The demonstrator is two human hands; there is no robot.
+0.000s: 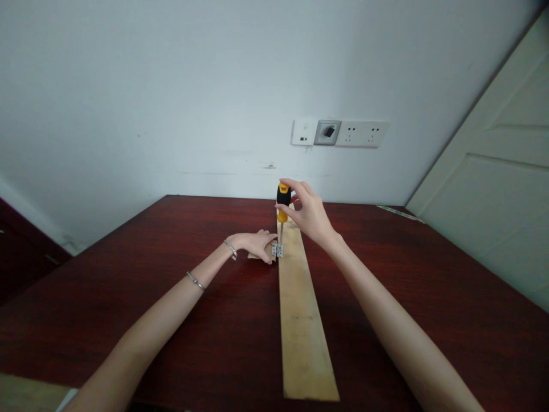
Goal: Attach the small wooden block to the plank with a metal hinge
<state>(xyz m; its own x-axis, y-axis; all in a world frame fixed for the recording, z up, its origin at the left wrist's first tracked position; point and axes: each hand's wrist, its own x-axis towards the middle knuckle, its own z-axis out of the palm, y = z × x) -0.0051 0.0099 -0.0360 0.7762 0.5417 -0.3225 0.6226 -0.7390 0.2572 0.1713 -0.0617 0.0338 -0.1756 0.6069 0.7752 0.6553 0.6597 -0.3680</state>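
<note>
My right hand [309,210] grips the yellow and black handle of a screwdriver [283,197], held upright. Its metal shaft runs down to a small metal hinge [279,250] at the left edge of a long wooden board [300,320]. One leaf of the hinge lies on this board, the other on a small wood piece [256,256] to its left. Over that small piece lies my left hand [257,245], pressing it with thumb and fingers spread beside the hinge. The screwdriver's tip is too small to make out.
A dark red wooden table [206,337] carries the boards. Behind it rises a white wall with sockets [362,134] and a plugged-in black adapter [329,132]. A narrow strip [401,213] lies at the back right edge, near a pale door [493,171].
</note>
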